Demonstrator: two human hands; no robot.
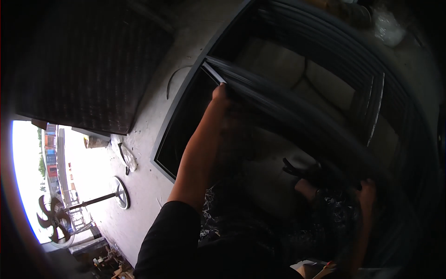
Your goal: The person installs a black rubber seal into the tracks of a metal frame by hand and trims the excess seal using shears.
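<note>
A large dark grey metal frame (170, 120) with crossbars and open panels lies in front of me, tilted across the view. My left hand (220, 91) reaches out and is closed on a long dark bar (288, 109), near the frame's left side. Just beyond that hand, a pale, lit strip (214, 73) of the bar's edge runs to the frame. Lower right, in deep shadow, my right hand (367, 189) has its fingers curled at the bar's other end. Blur and darkness hide the exact grip there.
A pedestal fan (93, 201) stands on the pale floor at left, beside a bright opening. Clear plastic wrapping (124, 156) lies nearby. A large dark panel (83, 65) fills the upper left. More clear plastic (389, 28) sits at the upper right. My foot (305, 189) shows below the frame.
</note>
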